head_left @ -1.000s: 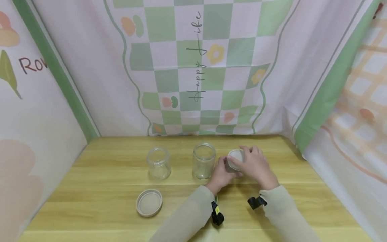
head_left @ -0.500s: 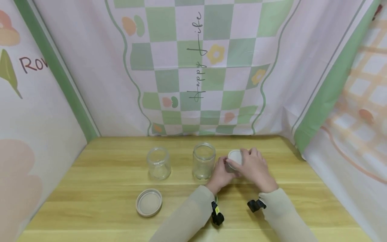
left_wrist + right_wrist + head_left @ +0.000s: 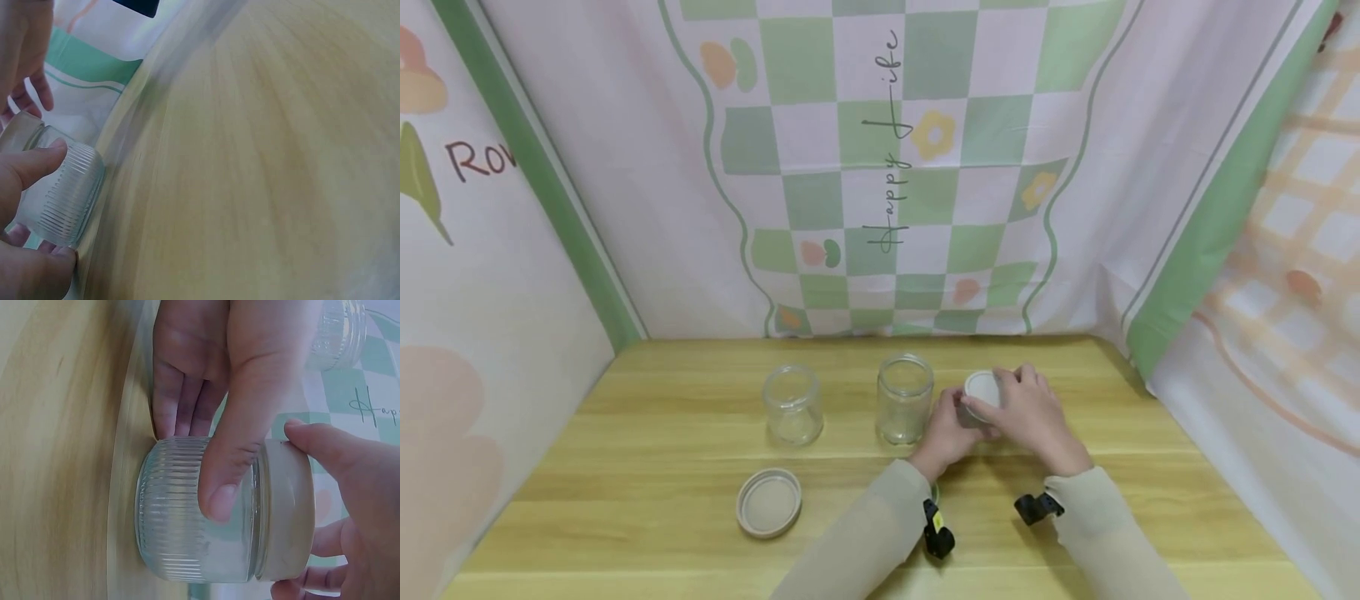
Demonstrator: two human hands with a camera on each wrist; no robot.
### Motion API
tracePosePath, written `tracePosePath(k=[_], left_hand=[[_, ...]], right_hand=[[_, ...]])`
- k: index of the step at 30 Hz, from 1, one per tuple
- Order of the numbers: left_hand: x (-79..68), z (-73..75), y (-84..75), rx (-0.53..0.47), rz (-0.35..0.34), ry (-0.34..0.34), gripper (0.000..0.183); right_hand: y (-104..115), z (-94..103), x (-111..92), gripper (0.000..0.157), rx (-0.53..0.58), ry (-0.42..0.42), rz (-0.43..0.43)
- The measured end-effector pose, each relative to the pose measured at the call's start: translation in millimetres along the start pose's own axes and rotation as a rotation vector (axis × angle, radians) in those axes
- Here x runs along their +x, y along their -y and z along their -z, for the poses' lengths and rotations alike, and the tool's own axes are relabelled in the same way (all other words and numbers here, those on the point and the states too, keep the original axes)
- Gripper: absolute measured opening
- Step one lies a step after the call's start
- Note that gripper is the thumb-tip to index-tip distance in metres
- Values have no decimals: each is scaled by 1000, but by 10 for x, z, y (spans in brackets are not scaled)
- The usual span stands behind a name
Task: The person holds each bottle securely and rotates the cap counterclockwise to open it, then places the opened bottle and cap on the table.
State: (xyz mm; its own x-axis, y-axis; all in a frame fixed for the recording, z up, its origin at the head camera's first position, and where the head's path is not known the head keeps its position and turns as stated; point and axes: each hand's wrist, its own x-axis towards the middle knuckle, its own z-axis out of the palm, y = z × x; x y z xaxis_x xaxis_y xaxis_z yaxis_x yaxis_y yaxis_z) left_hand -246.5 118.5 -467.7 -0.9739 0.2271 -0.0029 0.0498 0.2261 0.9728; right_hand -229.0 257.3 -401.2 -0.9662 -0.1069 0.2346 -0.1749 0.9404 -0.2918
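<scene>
A ribbed clear glass jar [image 3: 181,512] is upright at the right of the table, its pale beige lid [image 3: 983,390] on its mouth. My left hand [image 3: 946,437] grips the jar's body, thumb lying across the glass in the right wrist view. From the other side my right hand [image 3: 1033,417] holds the lid by its rim, thumb and fingers on opposite edges. The jar's base is close to the wood; whether it touches I cannot tell. In the head view the hands hide most of this jar.
Two lidless glass jars stand to the left, a taller one [image 3: 905,412] beside my left hand and a shorter one [image 3: 794,421] farther off. A beige lid [image 3: 769,503] lies inside up in front. Something green-edged [image 3: 936,493] shows partly behind my left wrist. Patterned cloth [image 3: 925,250] hangs behind.
My right hand has shifted slightly on the lid, its fingers a little lower and more closely bent. My left hand and the jars stay in place.
</scene>
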Motion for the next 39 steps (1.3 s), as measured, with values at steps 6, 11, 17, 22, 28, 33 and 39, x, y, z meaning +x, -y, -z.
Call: tracePosePath(k=[6,11,17,22,28,33,39], left_hand=[[-8,7,-1,-2,2,3,76],[1,-4,-5,3,-2,-7,76],[17,-10,0,-10,-13,-6,78],[1,8,-13,-22,-6,5,78],[-29,19,-39,-36,-4,14,79],[-26,13,-26,-39,-11,13,80],[-25,14,-25,-33,-16,10,80]], right_hand=[[-38,12,2,85,58,6,30],[-84,24,15,82,123,26,42],[-105,80,44,77,187,55,80],[-151,111,82,73,213,101,111],[-233,139,145,68,249,152,207],[-289,155,173,69,306,213,275],[-292,153,164,70,339,243,323]])
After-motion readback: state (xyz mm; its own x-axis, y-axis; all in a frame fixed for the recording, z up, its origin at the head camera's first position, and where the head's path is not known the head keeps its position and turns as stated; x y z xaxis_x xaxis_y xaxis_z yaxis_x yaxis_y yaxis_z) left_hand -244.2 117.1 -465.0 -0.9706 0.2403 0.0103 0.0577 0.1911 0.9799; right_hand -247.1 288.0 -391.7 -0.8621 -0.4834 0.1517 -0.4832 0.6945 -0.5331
